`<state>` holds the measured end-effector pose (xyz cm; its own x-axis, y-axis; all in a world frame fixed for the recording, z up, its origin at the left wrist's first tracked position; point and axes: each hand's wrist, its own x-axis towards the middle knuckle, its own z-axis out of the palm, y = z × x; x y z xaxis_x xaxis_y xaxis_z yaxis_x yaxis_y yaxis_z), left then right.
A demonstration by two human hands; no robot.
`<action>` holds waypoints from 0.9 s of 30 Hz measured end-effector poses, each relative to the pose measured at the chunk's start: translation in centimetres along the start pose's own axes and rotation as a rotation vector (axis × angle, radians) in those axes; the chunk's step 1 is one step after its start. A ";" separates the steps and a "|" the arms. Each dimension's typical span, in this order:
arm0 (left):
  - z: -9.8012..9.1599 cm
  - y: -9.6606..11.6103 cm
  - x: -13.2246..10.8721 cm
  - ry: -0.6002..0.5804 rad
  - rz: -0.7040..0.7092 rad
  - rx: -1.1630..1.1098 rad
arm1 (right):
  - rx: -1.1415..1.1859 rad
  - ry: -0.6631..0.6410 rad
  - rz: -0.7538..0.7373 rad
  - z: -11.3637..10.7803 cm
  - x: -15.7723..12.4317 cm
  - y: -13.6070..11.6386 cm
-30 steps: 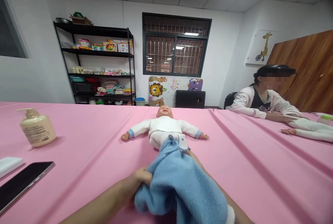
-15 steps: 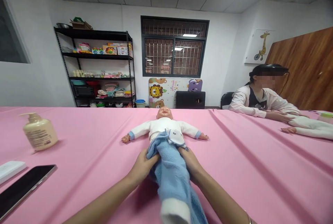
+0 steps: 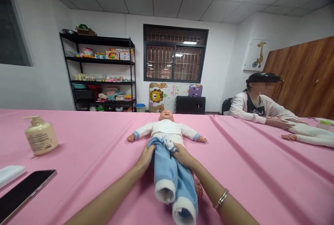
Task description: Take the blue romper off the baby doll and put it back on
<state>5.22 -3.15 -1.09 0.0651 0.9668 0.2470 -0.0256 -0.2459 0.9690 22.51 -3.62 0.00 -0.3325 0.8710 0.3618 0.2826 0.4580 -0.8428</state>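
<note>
A baby doll [image 3: 167,127] in a white top lies on its back on the pink tablecloth [image 3: 247,169], head away from me, arms spread. Light blue fleece trousers [image 3: 169,172] with white cuffs cover its legs up to the waist. My left hand [image 3: 146,155] grips the trousers' waistband at the doll's left side. My right hand [image 3: 182,155] grips the waistband at the other side. A bare doll foot [image 3: 198,187] pokes out beside the right trouser leg. A bracelet sits on my right wrist.
A cream pump bottle [image 3: 41,136] stands at the left. A dark phone [image 3: 23,192] and a white box [image 3: 9,175] lie near the left front edge. Another person [image 3: 257,105] sits at the right with a second doll [image 3: 308,135]. A black shelf rack [image 3: 100,73] stands behind.
The bunched blue trousers were pulled up the doll's legs to its waist. Both hands moved forward with the waistband, and the trouser legs now lie straight.
</note>
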 end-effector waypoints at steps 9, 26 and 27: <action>-0.1 -1.0 0.2 -0.008 -0.023 -0.017 | 0.095 0.111 -0.007 0.1 -0.6 0.1; -1.4 -2.1 2.2 0.039 0.139 0.436 | 0.082 -0.187 0.094 -0.2 -1.3 -1.8; -1.8 -2.0 2.4 0.024 0.128 0.431 | 0.087 -0.179 0.098 -0.1 -1.4 -1.8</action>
<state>3.64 -0.17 -2.45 0.0653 0.9270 0.3694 0.3859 -0.3648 0.8473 22.55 -5.61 1.08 -0.4641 0.8615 0.2059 0.2458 0.3485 -0.9045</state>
